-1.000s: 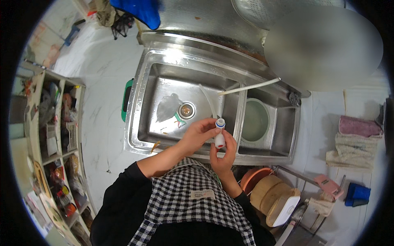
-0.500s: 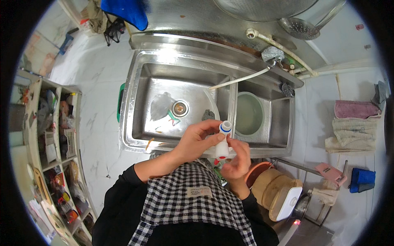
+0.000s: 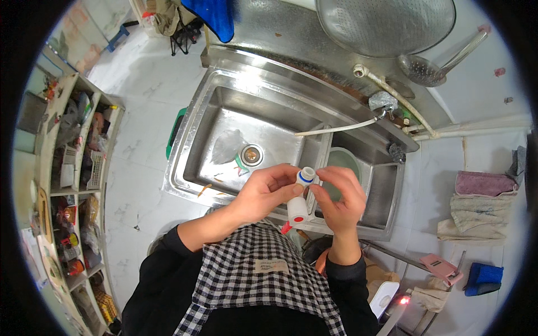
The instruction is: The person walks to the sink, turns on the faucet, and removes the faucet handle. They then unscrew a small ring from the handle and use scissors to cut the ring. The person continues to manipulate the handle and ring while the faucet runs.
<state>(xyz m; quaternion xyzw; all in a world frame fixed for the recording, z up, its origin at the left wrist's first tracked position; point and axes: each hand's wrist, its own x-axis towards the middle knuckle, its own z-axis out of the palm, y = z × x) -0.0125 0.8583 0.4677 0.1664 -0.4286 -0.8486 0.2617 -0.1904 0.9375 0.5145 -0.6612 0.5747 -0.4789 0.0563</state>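
My left hand (image 3: 268, 193) is closed round a white plastic pipe fitting (image 3: 297, 208), held over the sink's front rim. The piece has a threaded open end with a blue ring at the top and a red round mark near its lower end. Beside the threaded end is my right hand (image 3: 342, 199), its thumb and fingers curved and apart; whether a fingertip touches the fitting I cannot tell. Beneath both hands is the steel double sink (image 3: 182, 168). In its left basin a clear plastic bag (image 3: 226, 147) lies by the drain (image 3: 251, 155).
A hose (image 3: 342, 131) runs from the tap (image 3: 384, 106) into the sink. Partly hidden by my right hand, a round tub (image 3: 353, 159) sits in the right basin. A large strainer (image 3: 386, 25) and a skimmer (image 3: 423, 70) are behind. Shelves (image 3: 75, 193) stand left; cloths (image 3: 485, 193) hang right.
My right hand has moved up from the fitting's lower part to beside its threaded end, and its fingers have spread. The left hand keeps its hold. The view has turned slightly.
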